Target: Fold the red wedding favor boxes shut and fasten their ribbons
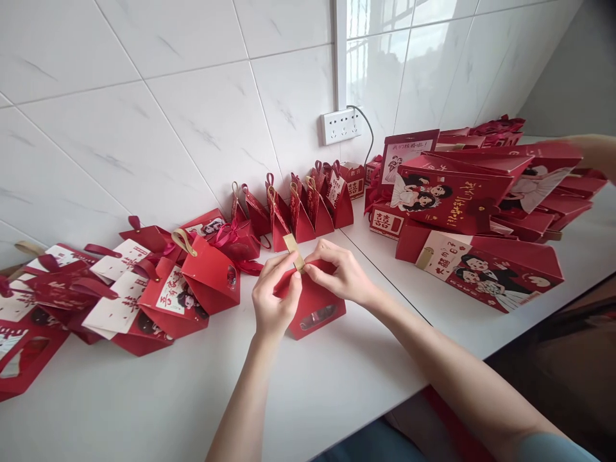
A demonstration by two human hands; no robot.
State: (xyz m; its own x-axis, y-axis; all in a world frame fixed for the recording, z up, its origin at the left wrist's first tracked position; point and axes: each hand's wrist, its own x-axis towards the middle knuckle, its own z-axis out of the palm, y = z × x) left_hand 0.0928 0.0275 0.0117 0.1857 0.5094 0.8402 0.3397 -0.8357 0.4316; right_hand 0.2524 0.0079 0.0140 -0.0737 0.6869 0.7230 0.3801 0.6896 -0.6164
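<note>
A red gift box (pixel 320 307) with an oval window in its lower side stands on the white table (pixel 192 398), under both hands. A gold ribbon (pixel 291 244) rises from its top. My left hand (pixel 276 292) pinches the ribbon between thumb and forefinger. Close against it on the right, my right hand (pixel 337 273) has its fingertips closed on the base of the same ribbon at the box's top. The fingers hide part of the box's upper edge.
Finished-looking red boxes with ribbon loops (pixel 212 273) crowd the left. Small triangular boxes (pixel 301 215) line the wall. Larger illustrated boxes (pixel 452 192) are piled at the right, where another person's hand (pixel 594 154) reaches in. A power socket (pixel 341 126) is on the wall.
</note>
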